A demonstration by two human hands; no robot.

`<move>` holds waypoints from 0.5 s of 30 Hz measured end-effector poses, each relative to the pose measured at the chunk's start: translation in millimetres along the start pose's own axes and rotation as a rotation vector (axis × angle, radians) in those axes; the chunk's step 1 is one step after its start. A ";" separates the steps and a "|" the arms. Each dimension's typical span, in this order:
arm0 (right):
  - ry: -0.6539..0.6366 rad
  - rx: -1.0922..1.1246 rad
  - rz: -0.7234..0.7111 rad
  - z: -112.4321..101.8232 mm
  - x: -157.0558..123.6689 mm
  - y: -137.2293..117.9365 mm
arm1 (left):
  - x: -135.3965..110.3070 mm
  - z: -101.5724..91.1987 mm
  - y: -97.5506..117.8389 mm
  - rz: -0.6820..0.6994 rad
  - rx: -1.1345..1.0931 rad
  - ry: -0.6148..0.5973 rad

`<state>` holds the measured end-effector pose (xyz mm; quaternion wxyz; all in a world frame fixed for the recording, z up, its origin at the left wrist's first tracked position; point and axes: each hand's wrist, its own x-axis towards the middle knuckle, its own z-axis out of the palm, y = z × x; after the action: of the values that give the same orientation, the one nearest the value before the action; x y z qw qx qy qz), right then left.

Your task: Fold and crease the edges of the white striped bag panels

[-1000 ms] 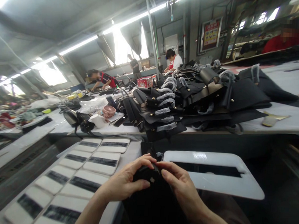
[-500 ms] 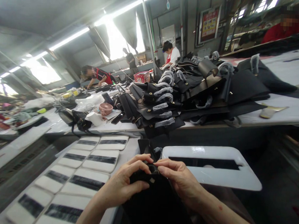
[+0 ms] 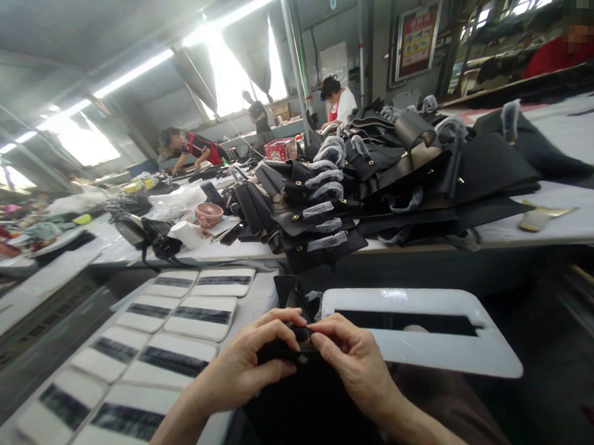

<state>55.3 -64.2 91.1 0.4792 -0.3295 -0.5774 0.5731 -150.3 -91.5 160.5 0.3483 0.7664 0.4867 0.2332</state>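
Low in the centre we see our left hand [image 3: 242, 372] and right hand [image 3: 356, 365] meeting fingertip to fingertip. Both are closed, pinching the top edge of a black leather piece [image 3: 311, 412] that spreads below them. Just to the left lie rows of white pads [image 3: 192, 318] with dark stripes, and just to the right a white slotted plate [image 3: 420, 348]. Beyond, black handbags [image 3: 358, 186] are piled on a long counter [image 3: 576, 224].
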 end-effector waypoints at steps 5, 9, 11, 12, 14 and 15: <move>0.003 -0.104 -0.067 -2.8 -2.3 1.5 | 1.3 0.8 0.2 -0.011 -0.004 0.000; -0.068 -0.201 -0.085 -6.2 1.4 -7.1 | 3.0 1.6 0.6 -0.015 0.006 0.008; -0.069 -0.244 -0.085 -6.2 3.8 -10.1 | 3.0 2.0 0.3 -0.016 0.008 0.014; -0.065 -0.255 -0.085 -5.8 4.7 -10.8 | 2.8 2.1 0.1 -0.015 0.006 0.015; -0.056 -0.254 -0.075 -4.4 5.8 -11.0 | 2.2 1.8 0.2 -0.016 0.002 0.021; -0.052 -0.248 -0.068 -3.6 6.0 -10.8 | 2.1 1.2 0.8 -0.019 -0.001 0.024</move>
<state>58.5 -58.7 102.3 0.4389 -0.3516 -0.6667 0.4891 -148.0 -90.2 160.4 0.3449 0.7588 0.4979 0.2394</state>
